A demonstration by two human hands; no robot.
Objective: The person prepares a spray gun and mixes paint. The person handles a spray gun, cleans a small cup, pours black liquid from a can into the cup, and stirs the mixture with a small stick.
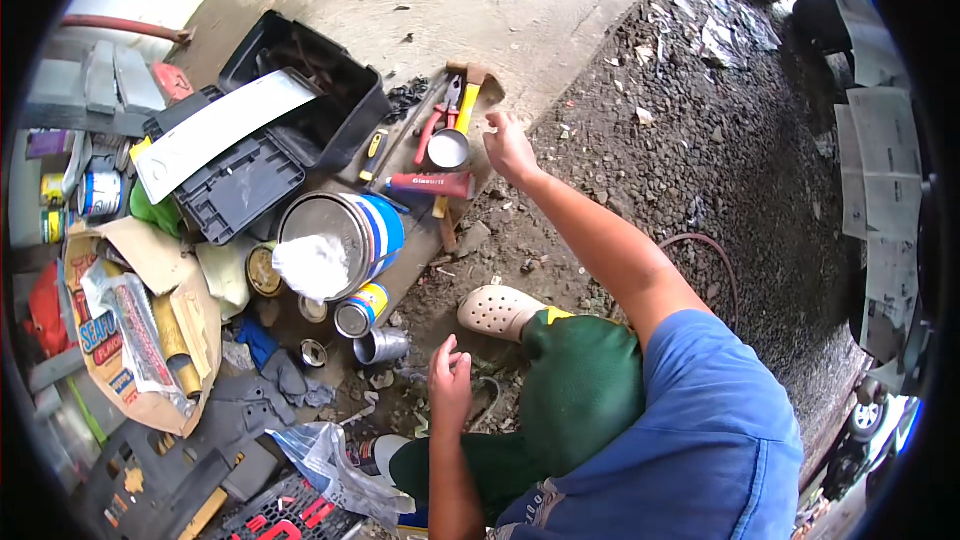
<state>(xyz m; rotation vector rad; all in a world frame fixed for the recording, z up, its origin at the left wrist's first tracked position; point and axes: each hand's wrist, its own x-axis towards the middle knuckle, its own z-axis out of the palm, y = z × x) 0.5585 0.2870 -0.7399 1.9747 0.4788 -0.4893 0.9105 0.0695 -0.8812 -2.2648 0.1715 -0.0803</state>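
Observation:
My right hand [510, 145] reaches forward over the edge of a wooden board [486, 100], fingers loosely spread and holding nothing. Just left of it lie a yellow-handled hammer [467, 100], red-handled pliers [435, 125], a small round metal tin [448, 150] and a red tube [430, 183]. My left hand [450, 380] hangs low by my knee, above dirt and litter, fingers relaxed and empty. A small grey tin can [381, 345] lies on its side just left of it. My foot in a cream clog [498, 310] rests on the ground between the hands.
A blue-and-white bucket [350, 230] holding a white wad lies left of the board, with small cans [360, 310] beside it. An open black toolbox [300, 90] and white panel [215, 130] are at upper left. Bags, cardboard and black crates fill the left. Gravel [720, 140] spreads right.

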